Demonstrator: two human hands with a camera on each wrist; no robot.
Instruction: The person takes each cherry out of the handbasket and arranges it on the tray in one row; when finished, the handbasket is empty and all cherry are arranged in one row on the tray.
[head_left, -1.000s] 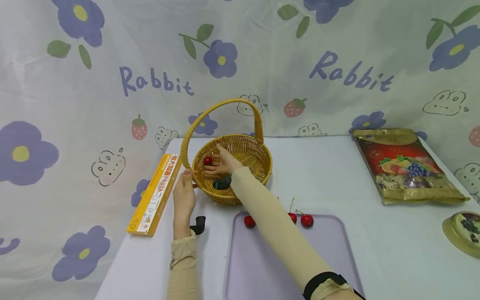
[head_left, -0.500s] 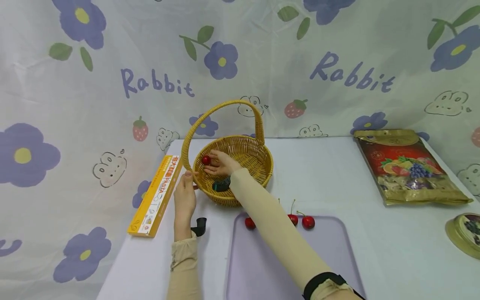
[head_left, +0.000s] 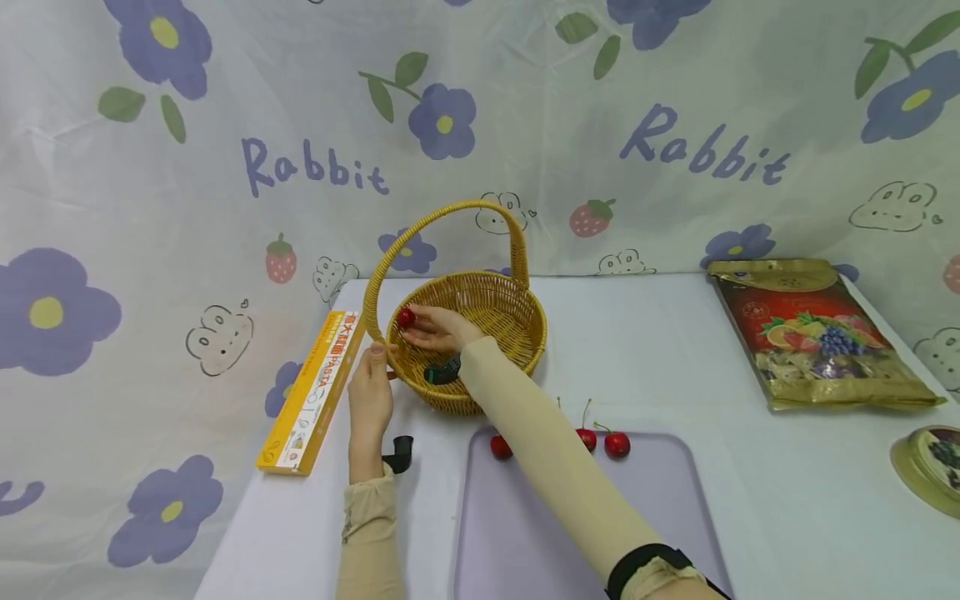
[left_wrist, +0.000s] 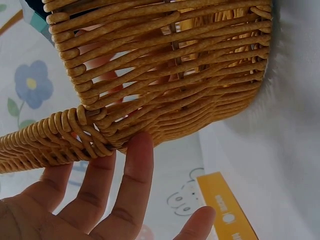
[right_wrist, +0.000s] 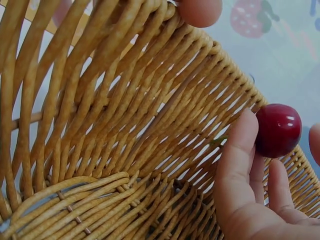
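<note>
A yellow woven basket (head_left: 498, 325) with a tall arched handle stands at the back of the table. My left hand (head_left: 370, 396) holds its left side at the foot of the handle; the left wrist view shows the fingers (left_wrist: 135, 185) against the outer weave. A thumb tip (right_wrist: 200, 10) bends over the rim in the right wrist view. My right hand (head_left: 444, 329) is inside the basket's opening and holds a dark red cherry (right_wrist: 278, 131) near the left rim. A bit of green stem (right_wrist: 218, 141) shows behind its fingers.
A lilac tray (head_left: 585, 533) lies in front, with several cherries (head_left: 617, 445) at its far edge, partly behind my right forearm. An orange pasta box (head_left: 307, 392) lies left. A fruit-printed bag (head_left: 821, 333) and a round tin (head_left: 933, 468) are at the right.
My right hand's raised finger has come down and its fingers have drawn together. The cherry has shifted slightly left toward the rim. My left hand keeps its hold on the basket.
</note>
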